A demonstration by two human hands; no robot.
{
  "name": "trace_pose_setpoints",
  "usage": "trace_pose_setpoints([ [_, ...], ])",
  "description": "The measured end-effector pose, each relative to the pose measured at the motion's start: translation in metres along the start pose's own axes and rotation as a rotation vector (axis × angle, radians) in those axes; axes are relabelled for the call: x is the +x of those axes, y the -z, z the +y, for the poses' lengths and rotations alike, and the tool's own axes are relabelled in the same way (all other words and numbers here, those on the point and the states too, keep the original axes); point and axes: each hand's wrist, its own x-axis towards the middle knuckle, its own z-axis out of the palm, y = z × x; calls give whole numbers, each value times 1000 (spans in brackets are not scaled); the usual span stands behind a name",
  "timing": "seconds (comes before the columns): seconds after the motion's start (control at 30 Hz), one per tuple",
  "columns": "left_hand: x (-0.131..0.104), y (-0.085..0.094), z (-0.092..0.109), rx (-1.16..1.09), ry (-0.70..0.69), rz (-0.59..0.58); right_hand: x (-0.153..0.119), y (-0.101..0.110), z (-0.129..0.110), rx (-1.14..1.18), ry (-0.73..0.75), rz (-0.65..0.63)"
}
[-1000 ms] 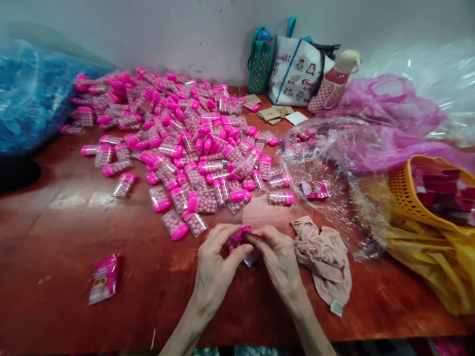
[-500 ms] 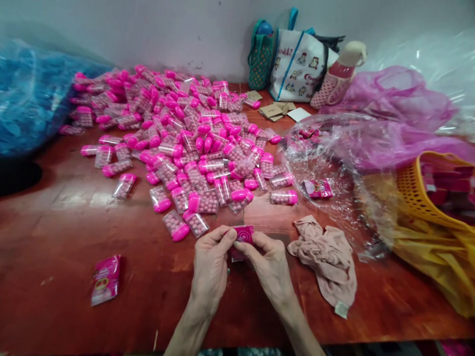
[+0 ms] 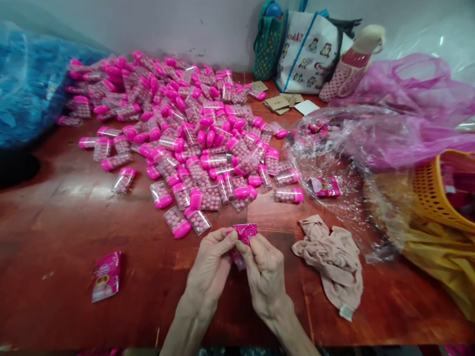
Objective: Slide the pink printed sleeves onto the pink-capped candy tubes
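Note:
Between both hands, near the front of the table, is a small pink printed plastic sleeve (image 3: 246,231). My left hand (image 3: 212,256) pinches its left side between thumb and fingers. On its right side, my right hand (image 3: 265,267) is closed with curled fingers. The sleeve's lower part hangs below the thumbs and is partly hidden. Just beyond the hands lies a large heap of clear candy containers (image 3: 207,144) with bright pink caps, filled with pale pink balls. Another pink sleeve (image 3: 107,276) lies flat on the table at the left.
A beige cloth (image 3: 331,260) lies right of my hands. Behind it are crumpled clear plastic (image 3: 342,151) and a yellow basket (image 3: 428,185) of pink sleeves. A blue plastic bag (image 3: 22,92) stands left. Along the wall are a white tote bag (image 3: 305,54) and a bottle (image 3: 353,62).
My right hand has curled its fingers more tightly around the sleeve's right side. Both hands stay together at the same spot; the view has shifted slightly.

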Motion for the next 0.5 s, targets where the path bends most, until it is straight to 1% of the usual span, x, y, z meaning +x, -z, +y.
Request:
trace_pose_setpoints([
  [0.07,0,1,-3,-9,-3,10,0,1,1,-2,12,-2],
  [0.13,1,1,-4,-14,-10,19,1,4,2,27,-13,-31],
  [0.23,2,2,0,-16,-46,43,2,9,2,135,-162,-80],
  [0.3,3,2,3,-18,-94,68,1,11,2,176,-242,-70],
  [0.33,3,2,4,-17,-118,80,1,11,2,175,-254,-53],
  [0.4,2,2,4,-11,-164,100,-2,10,2,149,-240,-37],
  [0.5,1,4,2,0,-238,139,-5,11,1,58,-162,-25],
])
